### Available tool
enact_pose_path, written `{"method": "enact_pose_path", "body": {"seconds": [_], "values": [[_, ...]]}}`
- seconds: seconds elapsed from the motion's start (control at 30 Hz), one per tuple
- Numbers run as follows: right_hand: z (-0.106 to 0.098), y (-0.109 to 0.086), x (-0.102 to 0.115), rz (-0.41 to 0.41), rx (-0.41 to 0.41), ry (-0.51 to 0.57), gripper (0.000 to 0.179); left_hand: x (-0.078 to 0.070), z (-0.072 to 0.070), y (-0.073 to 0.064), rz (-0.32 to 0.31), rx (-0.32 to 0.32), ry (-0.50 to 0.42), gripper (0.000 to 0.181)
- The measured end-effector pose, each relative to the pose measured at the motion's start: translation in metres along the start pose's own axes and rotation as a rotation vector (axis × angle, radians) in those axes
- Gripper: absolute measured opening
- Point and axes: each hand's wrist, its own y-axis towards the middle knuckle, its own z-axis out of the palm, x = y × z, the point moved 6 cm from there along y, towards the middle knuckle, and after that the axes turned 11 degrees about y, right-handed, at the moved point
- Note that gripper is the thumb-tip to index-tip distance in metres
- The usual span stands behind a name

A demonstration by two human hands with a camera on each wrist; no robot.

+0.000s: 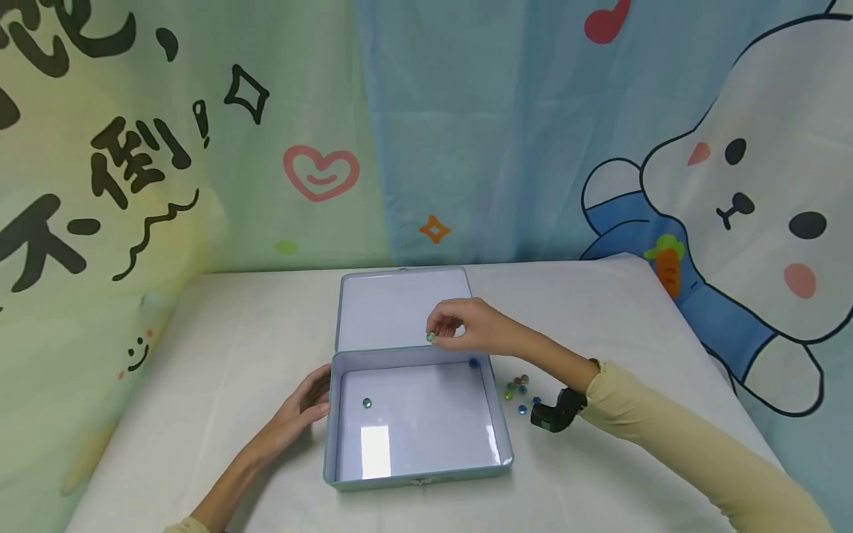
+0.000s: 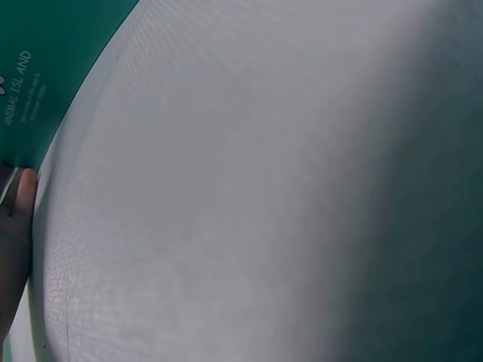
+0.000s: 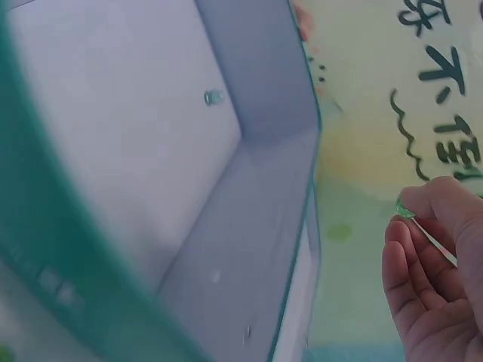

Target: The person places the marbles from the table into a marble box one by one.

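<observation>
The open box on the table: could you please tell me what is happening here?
Someone's right grip pinches a green gem near the back of the box, while the left grip touches its left side. A pale gem and a blue gem lie inside; other gems rest on the table to its right.

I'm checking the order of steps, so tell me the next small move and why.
I would probably lower the right hand and release the green gem into the open box: that hand pinches it, another gem already lies inside, and the left hand touches the box's side.
</observation>
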Motion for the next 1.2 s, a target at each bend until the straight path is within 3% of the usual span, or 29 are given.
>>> {"method": "enact_pose_path", "body": {"seconds": [0.2, 0.4, 0.63, 0.87, 1.2], "values": [[0.038, 0.032, -0.004, -0.003, 0.151, 0.005, 0.009, 0.001, 0.001, 0.000, 0.014, 0.003, 0.002, 0.064], [0.073, 0.048, -0.011, 0.056, 0.306, -0.019, 0.009, 0.001, 0.000, 0.001, 0.014, 0.000, 0.002, 0.064], [0.088, 0.056, -0.011, 0.083, 0.311, -0.052, 0.007, -0.001, 0.000, 0.001, 0.002, -0.003, -0.002, 0.065], [0.107, 0.057, -0.020, 0.122, 0.393, -0.086, 0.006, 0.000, 0.001, 0.002, -0.013, -0.003, 0.005, 0.066], [0.124, 0.056, -0.038, 0.181, 0.438, -0.252, 0.004, 0.000, 0.000, 0.001, -0.005, -0.002, 0.007, 0.065]]}}
